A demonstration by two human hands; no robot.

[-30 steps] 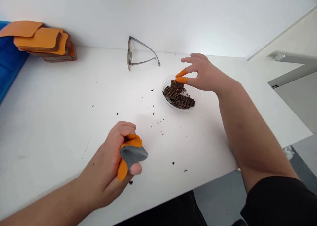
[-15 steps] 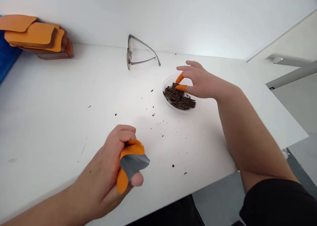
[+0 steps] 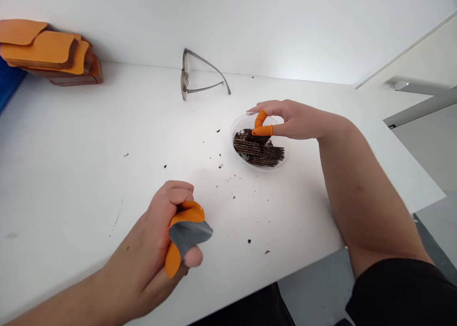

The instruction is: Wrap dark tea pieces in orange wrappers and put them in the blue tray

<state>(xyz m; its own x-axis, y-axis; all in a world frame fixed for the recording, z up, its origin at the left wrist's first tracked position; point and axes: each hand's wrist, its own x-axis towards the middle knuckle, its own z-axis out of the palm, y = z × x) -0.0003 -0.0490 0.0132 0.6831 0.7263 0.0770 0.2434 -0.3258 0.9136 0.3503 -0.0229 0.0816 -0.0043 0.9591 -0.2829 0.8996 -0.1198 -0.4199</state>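
Observation:
My left hand point(image 3: 157, 240) is wrapped round a small orange pouch point(image 3: 189, 213), whose grey-lined mouth gapes towards the right. On the table, a clear round plastic bowl point(image 3: 233, 128) holds stacks of thin dark-brown slices point(image 3: 266, 155) and loose dark crumbs. My right hand point(image 3: 289, 119) reaches into the bowl from the right. Orange finger cots point(image 3: 263, 131) cover its thumb and index finger, which are pinched together at the dark pieces; whatever lies between the tips is hidden. Its other fingers extend over the bowl's far rim.
Folding eyeglasses point(image 3: 184, 74) lie near the wall, arms open. A pile of orange pouches point(image 3: 53, 50) is at the back left, beside something blue point(image 3: 10, 78). Dark crumbs point(image 3: 233, 177) are scattered across the white table point(image 3: 89, 140). The table's front edge runs below my hands.
My right hand has lowered into the bowl, and its thumb and index finger have come closer together. The bowl has shifted slightly towards me. My left hand still grips the pouch.

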